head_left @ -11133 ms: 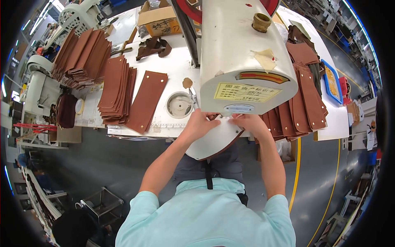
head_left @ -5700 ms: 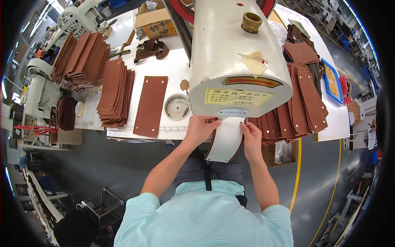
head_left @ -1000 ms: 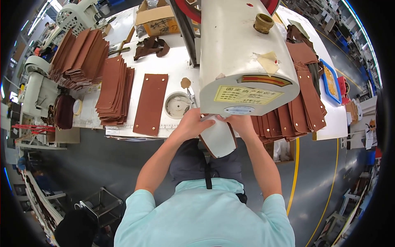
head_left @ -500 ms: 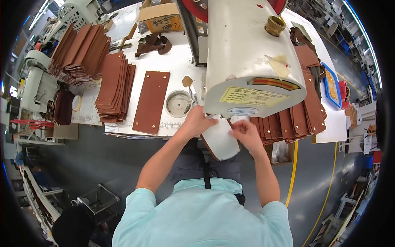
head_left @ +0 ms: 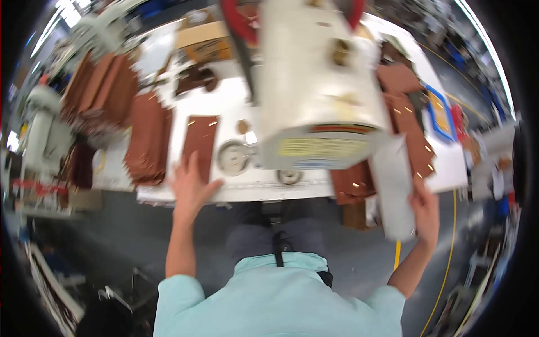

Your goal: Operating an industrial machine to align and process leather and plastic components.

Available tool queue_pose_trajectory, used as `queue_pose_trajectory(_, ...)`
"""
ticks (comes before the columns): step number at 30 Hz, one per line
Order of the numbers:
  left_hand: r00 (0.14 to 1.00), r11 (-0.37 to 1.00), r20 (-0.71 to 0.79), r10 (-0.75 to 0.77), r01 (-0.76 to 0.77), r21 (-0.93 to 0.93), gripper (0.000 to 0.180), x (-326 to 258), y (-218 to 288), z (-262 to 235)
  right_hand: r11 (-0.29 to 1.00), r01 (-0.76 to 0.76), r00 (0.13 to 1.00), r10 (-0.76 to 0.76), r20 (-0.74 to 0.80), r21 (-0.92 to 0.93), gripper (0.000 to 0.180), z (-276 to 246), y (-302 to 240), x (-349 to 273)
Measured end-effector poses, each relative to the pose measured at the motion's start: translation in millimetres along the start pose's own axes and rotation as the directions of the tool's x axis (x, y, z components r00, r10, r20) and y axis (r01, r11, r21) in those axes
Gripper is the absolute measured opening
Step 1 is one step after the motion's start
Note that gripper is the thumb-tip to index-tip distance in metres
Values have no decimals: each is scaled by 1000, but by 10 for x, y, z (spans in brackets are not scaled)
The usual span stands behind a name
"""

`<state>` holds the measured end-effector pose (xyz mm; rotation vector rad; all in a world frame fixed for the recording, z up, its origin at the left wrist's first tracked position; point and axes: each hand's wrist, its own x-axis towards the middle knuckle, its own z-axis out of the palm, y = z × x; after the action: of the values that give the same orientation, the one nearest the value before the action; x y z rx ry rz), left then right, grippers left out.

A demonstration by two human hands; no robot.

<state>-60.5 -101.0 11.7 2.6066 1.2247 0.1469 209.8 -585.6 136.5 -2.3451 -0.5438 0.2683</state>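
Pale grey-white flashes across the face of the lifted panel (head_left: 394, 191), and there's reddish brown on the flat panel (head_left: 201, 137), dotted with bright gold-toned studs! That same reddish brown runs through the left-hand stack (head_left: 147, 140), all against a white tabletop (head_left: 238, 194). Creamy white on the machine head (head_left: 320, 84), brassy gold on its fitting (head_left: 341, 52), vivid red on the wheel (head_left: 231, 25), yellow with blurred lines on the label (head_left: 320, 147). Blue rims the tray (head_left: 445, 135), golden yellow inside; pale turquoise shirt (head_left: 281, 297), grey floor (head_left: 151, 224), yellow stripes (head_left: 453, 224)!
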Motion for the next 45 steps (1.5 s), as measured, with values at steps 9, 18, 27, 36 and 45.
queue_pose_trajectory(9,968,974,244,61,-111,196,103,-527,2,-159,784,-321,750,-132,-648,-532,51,-188,-638,954)
queue_pose_trajectory(18,899,897,-34,437,-432,96,31,-557,-463,-191,836,423,819,-518,-247,-350,17,1121,-390,837)
queue_pose_trajectory(27,850,892,-389,356,-432,-129,35,-304,-317,-799,676,737,675,-736,-62,-10,14,1829,-696,216)
queue_pose_trajectory(36,821,836,-159,549,-541,94,33,-594,-746,-38,666,723,659,-744,106,184,16,2413,-693,-178)
queue_pose_trajectory(45,546,877,-766,338,-479,46,14,-413,-585,-931,661,728,652,-749,115,183,20,2506,-847,-181)
